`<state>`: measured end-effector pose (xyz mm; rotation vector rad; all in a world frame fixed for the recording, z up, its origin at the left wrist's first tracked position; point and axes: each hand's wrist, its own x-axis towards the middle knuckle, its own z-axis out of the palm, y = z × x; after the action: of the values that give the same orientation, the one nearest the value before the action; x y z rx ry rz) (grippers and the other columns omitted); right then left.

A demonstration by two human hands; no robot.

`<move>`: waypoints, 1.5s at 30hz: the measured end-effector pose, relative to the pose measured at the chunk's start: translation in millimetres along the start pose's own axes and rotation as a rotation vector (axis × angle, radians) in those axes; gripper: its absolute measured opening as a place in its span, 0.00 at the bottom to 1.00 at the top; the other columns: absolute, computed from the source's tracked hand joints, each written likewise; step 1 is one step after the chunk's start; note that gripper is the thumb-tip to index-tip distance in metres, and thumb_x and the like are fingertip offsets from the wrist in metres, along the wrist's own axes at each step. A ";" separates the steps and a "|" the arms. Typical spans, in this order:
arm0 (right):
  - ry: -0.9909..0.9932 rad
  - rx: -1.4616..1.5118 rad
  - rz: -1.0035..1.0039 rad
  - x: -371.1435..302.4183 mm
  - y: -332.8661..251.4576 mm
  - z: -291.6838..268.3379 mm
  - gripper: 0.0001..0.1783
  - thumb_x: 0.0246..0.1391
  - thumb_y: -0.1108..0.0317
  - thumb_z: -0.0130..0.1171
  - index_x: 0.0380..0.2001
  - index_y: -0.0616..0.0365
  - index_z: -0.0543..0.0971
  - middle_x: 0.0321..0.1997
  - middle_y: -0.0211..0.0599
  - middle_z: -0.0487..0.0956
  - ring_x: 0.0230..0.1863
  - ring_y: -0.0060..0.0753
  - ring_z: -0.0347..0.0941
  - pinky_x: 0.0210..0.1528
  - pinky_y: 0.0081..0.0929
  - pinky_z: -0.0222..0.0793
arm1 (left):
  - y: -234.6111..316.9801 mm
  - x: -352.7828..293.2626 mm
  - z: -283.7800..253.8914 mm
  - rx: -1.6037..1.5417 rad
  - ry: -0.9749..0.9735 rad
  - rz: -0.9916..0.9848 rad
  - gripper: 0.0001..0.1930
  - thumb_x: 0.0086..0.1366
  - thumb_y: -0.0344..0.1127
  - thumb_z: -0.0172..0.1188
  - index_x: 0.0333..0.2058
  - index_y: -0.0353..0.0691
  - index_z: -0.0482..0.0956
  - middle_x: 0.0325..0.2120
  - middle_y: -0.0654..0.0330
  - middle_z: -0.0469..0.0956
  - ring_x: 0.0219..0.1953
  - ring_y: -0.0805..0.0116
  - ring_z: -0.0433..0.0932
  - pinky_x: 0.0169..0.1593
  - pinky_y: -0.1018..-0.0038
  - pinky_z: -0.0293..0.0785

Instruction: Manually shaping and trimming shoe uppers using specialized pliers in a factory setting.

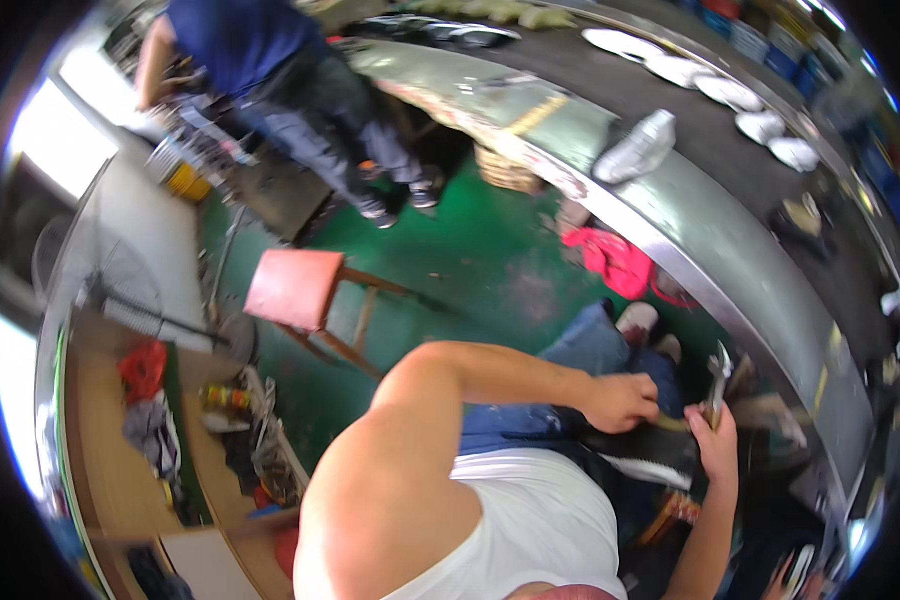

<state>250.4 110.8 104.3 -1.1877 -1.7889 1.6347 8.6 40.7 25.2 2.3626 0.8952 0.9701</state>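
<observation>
Left hand [620, 400]: closed in a fist, pressing on the dark shoe [638, 452] in the lap.
Right hand [715, 440]: gripping metal pliers [716, 385], jaws up.
Shoe: black upper looks soft and pliable, white sole stiffer; light. Best held at the sole.
Nearby: conveyor bench [730, 250] edge to the right.
</observation>
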 end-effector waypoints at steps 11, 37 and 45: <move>-0.031 -0.019 0.010 -4.7 1.7 1.5 0.12 0.52 0.67 0.65 0.37 0.58 0.76 0.32 0.26 0.76 0.33 0.17 0.70 0.38 0.21 0.69 | -20.4 40.2 -30.1 0.124 -0.368 0.101 0.10 0.51 0.37 0.59 0.30 0.40 0.72 0.26 0.55 0.75 0.30 0.52 0.78 0.33 0.58 0.75; 0.384 -0.088 -0.022 52.4 10.4 4.3 0.25 0.68 0.50 0.48 0.41 0.67 0.76 0.38 0.41 0.83 0.38 0.31 0.81 0.45 0.28 0.73 | 24.7 -10.7 35.6 -0.214 0.123 -0.669 0.47 0.53 0.48 0.73 0.66 0.39 0.58 0.60 0.39 0.61 0.61 0.45 0.65 0.64 0.63 0.64; 0.592 -0.356 0.057 3.3 84.5 35.6 0.36 0.52 0.43 0.65 0.44 0.70 0.73 0.35 0.58 0.81 0.40 0.57 0.80 0.45 0.41 0.73 | 13.4 -15.6 36.8 -0.332 0.216 -1.059 0.25 0.69 0.50 0.54 0.55 0.38 0.75 0.43 0.42 0.79 0.49 0.45 0.78 0.54 0.62 0.71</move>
<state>245.5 87.3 15.7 -1.6745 -1.6851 0.8608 32.5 15.2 1.7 1.2024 1.6434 0.8007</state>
